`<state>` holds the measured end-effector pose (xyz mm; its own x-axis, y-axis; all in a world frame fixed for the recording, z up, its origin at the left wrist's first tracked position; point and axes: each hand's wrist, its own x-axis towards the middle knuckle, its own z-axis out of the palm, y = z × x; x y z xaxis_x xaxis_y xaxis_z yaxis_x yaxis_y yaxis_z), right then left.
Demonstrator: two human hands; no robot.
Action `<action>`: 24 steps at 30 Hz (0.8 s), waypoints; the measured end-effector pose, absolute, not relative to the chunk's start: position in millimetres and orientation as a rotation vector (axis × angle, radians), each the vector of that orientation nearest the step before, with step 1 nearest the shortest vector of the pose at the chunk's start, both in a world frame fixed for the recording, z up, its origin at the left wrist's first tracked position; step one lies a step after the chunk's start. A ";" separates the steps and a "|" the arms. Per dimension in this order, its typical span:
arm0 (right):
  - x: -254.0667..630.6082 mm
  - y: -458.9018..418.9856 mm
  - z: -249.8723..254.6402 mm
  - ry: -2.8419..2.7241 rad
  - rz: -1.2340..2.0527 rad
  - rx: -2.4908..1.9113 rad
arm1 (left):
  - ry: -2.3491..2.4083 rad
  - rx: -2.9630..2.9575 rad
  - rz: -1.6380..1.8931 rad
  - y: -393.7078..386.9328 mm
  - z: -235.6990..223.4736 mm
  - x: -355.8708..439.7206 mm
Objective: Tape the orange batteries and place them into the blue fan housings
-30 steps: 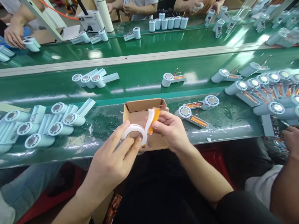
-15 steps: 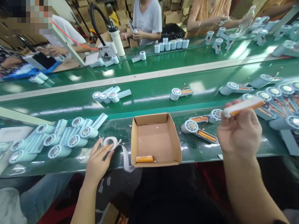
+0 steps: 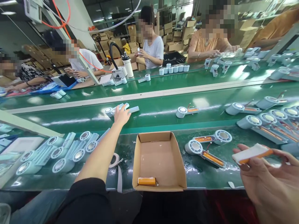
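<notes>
My left hand stretches out over a small group of light-blue handheld fan bodies on the green belt. Its fingers are extended and lie over the parts; whether they grip one is not clear. At the right, my right hand holds an orange battery pack with a white strip along its top, pinched between thumb and fingers. Between my arms sits an open cardboard box, with one orange battery at its near side. A roll of white tape lies beside my left forearm.
Several fan bodies are piled at the left. Right of the box, two fan bodies have orange batteries in their open handles. More such fans stand far right. Across the belt, people work near a white cylinder device.
My left hand has left the tape roll and moved forward to the fan bodies on the belt. My right hand, still holding the battery, is lower and farther right. The view has tilted up.
</notes>
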<state>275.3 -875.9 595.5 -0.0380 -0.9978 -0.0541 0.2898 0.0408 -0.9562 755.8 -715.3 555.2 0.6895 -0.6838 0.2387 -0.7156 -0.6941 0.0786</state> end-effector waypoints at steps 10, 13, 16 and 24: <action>281.1 -881.8 614.2 0.789 -1.270 -1.149 | -1.887 2.562 -0.081 -801.4 546.4 700.7; 317.9 -875.8 623.1 0.421 -1.109 -1.296 | -2.005 2.502 -0.109 -811.5 547.1 680.6; 355.0 -870.5 625.6 0.169 -0.909 -1.371 | -2.034 2.512 -0.137 -811.0 552.7 679.1; 436.9 -911.1 597.3 0.124 -0.730 -1.573 | -1.869 2.627 -0.323 -836.4 552.3 673.0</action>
<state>436.9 -911.1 597.3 0.7884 -0.4893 0.3727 0.3386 -0.1606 -0.9271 673.0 -836.4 552.3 0.3165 -0.9231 -0.2184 -0.9428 -0.3315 0.0348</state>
